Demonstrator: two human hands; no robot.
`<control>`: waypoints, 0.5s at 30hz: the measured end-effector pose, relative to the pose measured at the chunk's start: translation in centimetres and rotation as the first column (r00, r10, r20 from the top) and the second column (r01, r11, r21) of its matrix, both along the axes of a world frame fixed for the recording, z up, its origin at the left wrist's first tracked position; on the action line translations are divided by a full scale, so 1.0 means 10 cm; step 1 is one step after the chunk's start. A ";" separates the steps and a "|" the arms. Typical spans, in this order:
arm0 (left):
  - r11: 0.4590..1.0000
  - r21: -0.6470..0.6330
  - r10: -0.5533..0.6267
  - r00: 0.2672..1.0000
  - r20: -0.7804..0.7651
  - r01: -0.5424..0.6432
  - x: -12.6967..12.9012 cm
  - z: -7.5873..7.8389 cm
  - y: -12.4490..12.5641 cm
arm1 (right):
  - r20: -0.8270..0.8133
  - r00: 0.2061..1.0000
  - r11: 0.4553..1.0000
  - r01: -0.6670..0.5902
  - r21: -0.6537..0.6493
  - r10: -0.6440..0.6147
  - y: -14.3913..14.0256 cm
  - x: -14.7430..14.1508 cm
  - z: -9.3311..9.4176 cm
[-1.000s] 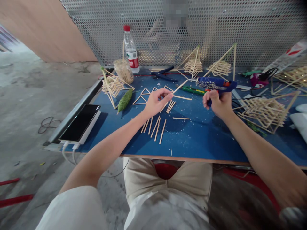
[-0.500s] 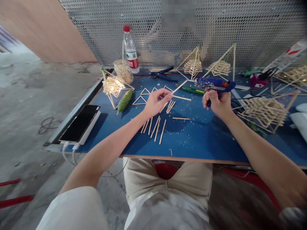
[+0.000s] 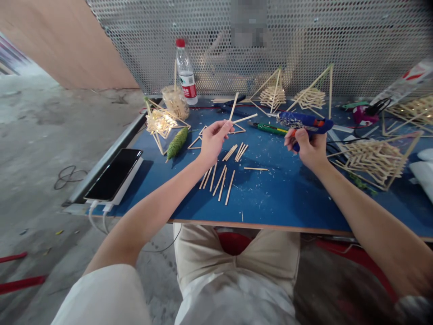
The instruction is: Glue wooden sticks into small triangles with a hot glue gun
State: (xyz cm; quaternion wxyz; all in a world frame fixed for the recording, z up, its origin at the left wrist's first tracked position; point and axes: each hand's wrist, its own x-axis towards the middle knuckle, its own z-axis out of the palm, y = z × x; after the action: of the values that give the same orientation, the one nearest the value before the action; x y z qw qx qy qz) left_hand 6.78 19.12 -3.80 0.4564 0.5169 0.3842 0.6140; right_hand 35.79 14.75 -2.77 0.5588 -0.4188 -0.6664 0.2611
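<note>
Along the near edge of the blue table (image 3: pixel 287 203), just beyond my lap, lies a short splinter (image 3: pixel 242 216), and off to the left a black phone (image 3: pixel 115 174) rests on a white block (image 3: pixel 127 186) with two white cables plugged in at its near end. A little deeper, loose sticks (image 3: pixel 230 187) lie side by side at a slant, with a single stick (image 3: pixel 256 169) lying crosswise to their right and two small bundles (image 3: pixel 241 152) behind. My right hand (image 3: pixel 308 145) is wrapped around the grip of a blue glue gun (image 3: pixel 302 121), its nozzle pointing left; I cannot tell whether the trigger is pressed. My left hand (image 3: pixel 215 141) has thumb and fingers pinched on two pale sticks (image 3: pixel 234 106), which spread from my fingertips in a V, one rising, the other reaching towards the nozzle, near it but apart. Left of that hand lie stick triangles (image 3: pixel 195 143), partly hidden, and a green wound cone (image 3: pixel 177 143); between my hands is a green-handled tool (image 3: pixel 270 128). Farther back are a lit stick model (image 3: pixel 162 122), a jar of sticks (image 3: pixel 176 103), a red-capped bottle (image 3: pixel 187 81) and dark blue pliers (image 3: pixel 237 111), before a perforated metal panel (image 3: pixel 203 54).
</note>
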 end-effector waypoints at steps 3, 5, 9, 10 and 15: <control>0.995 0.090 -0.028 0.999 -0.030 0.030 0.01 0.00 -0.03 | 0.020 1.000 1.000 -0.015 -0.010 0.015 0.00 0.00 0.01; 0.991 0.124 -0.048 0.998 -0.037 0.053 0.02 -0.01 -0.04 | 0.019 1.000 1.000 -0.023 -0.006 0.023 0.00 0.00 0.01; 0.989 0.135 -0.056 0.998 -0.032 0.060 0.02 -0.02 -0.04 | -0.010 0.999 0.999 -0.035 -0.028 0.035 -0.01 0.00 0.01; 0.989 0.134 -0.055 0.998 -0.030 0.059 0.02 -0.02 -0.03 | -0.010 0.999 0.999 -0.037 -0.035 0.037 -0.01 0.00 0.01; 0.988 0.143 -0.059 0.998 -0.033 0.063 0.02 -0.02 -0.03 | 0.015 0.999 0.998 -0.030 -0.048 0.031 0.01 0.01 -0.01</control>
State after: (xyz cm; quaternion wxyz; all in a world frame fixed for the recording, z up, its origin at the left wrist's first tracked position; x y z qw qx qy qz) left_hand 6.98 18.81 -4.01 0.4311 0.5688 0.3294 0.6182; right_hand 35.89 14.89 -2.92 0.5393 -0.4239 -0.6706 0.2823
